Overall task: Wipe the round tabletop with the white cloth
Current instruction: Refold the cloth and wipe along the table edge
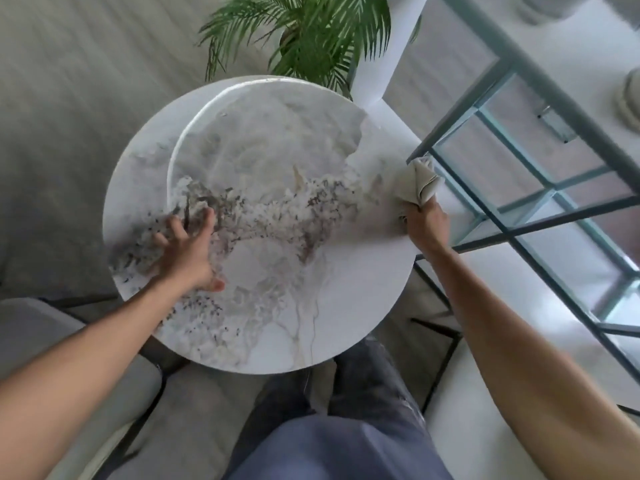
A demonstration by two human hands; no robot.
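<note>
The round tabletop (270,150) is white marble with grey and brown veining and fills the middle of the head view. My left hand (185,252) lies flat on its left part, fingers spread. My right hand (424,220) grips the bunched white cloth (419,181) at the table's right edge. The cloth sticks up past my fingers toward the shelf frame.
A metal-framed glass shelf unit (526,174) stands close against the table's right side. A potted palm (304,32) stands behind the table. A grey seat (52,327) sits at the lower left. My legs in blue trousers (332,427) are below the table's near edge.
</note>
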